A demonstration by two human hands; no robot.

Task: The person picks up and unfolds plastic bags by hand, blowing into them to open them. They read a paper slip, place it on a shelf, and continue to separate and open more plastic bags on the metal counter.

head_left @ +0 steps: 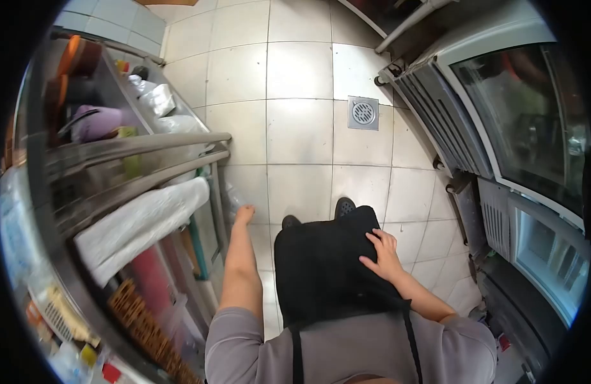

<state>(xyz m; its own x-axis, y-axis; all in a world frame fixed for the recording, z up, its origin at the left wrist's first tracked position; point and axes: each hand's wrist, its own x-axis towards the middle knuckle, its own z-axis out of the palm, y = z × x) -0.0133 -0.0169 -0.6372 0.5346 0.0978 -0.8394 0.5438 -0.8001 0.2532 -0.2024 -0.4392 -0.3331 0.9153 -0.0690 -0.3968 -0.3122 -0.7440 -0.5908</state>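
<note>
My left hand is closed beside the shelf rack, and a thin clear plastic bag hangs from it over the floor. Its fingers are mostly turned away from view. My right hand lies on the black apron at my right thigh, with fingers spread and nothing in them. Below the apron's far edge, the toes of two dark shoes show.
On the left, a metal rack carries a white paper roll, plastic bags and a purple item. Glass-fronted appliances line the right. A drain is set in the tiled floor.
</note>
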